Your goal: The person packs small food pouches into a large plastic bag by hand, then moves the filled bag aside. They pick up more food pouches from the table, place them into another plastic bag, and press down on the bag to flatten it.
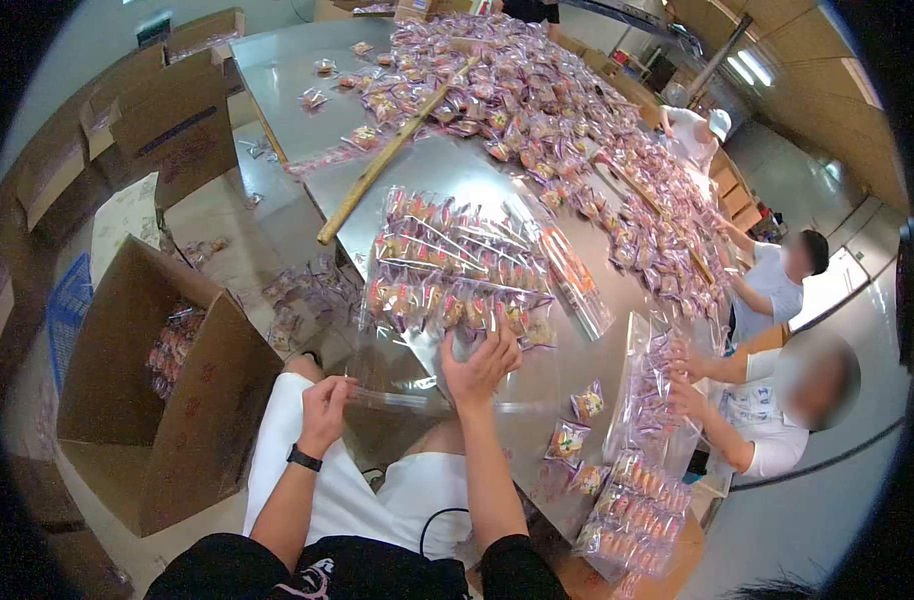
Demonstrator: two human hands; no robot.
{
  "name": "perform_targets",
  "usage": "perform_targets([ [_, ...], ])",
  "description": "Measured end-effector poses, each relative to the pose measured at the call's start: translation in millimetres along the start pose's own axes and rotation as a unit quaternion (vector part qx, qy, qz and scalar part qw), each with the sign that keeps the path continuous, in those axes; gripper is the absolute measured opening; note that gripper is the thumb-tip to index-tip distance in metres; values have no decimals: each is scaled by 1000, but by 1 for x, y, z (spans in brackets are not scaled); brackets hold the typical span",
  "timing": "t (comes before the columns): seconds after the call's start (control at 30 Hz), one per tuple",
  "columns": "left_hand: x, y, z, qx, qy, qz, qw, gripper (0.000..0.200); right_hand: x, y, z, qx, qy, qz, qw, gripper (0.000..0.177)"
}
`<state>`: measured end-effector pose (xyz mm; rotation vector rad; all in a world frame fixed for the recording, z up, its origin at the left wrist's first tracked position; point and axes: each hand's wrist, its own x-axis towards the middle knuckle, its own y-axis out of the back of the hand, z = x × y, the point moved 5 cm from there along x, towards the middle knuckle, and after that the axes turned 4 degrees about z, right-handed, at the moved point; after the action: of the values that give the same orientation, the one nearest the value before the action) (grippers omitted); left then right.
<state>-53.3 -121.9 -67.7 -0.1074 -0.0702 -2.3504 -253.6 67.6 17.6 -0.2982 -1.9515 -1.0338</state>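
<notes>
A large clear plastic bag (402, 370) lies on the metal table in front of me, its near edge hanging toward my lap. Inside it, small wrapped snack packets (417, 298) form several rows. My left hand (324, 412) is closed, pinching the near left corner of the bag between thumb and fingers. Spread fingers of my right hand (484, 368) rest at the row of packets nearest me, and its palm is over the bag's near part.
A cardboard box (202, 410) with packets inside stands at my left. Across the table (297, 60) spreads a heap of packets (537, 110), with a wooden stick (397, 150) beside it. Filled bags (632, 515) lie at right, where a co-worker (752, 410) handles another bag.
</notes>
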Motion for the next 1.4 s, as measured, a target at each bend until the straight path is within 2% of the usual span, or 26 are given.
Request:
perform_targets([
  [0.13,-6,1,-34,14,41,-12,999,38,-8,0,11,-34,-46,-36,998,61],
  [0.23,-10,-6,-38,45,36,-24,998,37,-8,-11,23,81,-71,10,994,53],
  [0.3,-13,-10,-36,49,9,-22,998,36,-9,-12,22,83,-61,5,995,52],
  [0.43,-12,-11,-37,96,36,-51,993,34,-8,-12,19,127,-87,-30,988,54],
  [0.53,-11,-10,-34,96,33,-62,993,32,1,-7,12,113,-102,-70,986,63],
  [0.73,-10,-15,-20,98,47,-72,991,30,0,-9,11,78,-45,-42,995,74],
  [0.93,-13,-17,-26,106,23,-68,992,27,-3,-12,14,133,-69,-29,988,61],
  [1.0,-12,-16,-27,111,38,-69,991,27,-3,-13,17,171,-126,-62,975,56],
  [1.1,-9,-12,-37,3,49,-9,999,27,-6,-14,27,241,-233,-97,937,50],
  [1.13,-10,-8,-36,14,43,6,999,27,-7,-15,32,266,-269,-106,920,49],
  [1.23,-9,-2,-32,27,24,49,998,29,-4,7,23,288,-173,-71,939,47],
  [1.27,-11,-1,-31,22,22,61,998,30,-24,-1,37,250,-128,-22,959,42],
  [1.33,-12,2,-32,14,20,74,997,32,-55,0,67,261,-290,-30,920,48],
  [1.4,-16,3,-37,8,25,77,997,34,-66,3,85,309,-423,-7,852,55],
])
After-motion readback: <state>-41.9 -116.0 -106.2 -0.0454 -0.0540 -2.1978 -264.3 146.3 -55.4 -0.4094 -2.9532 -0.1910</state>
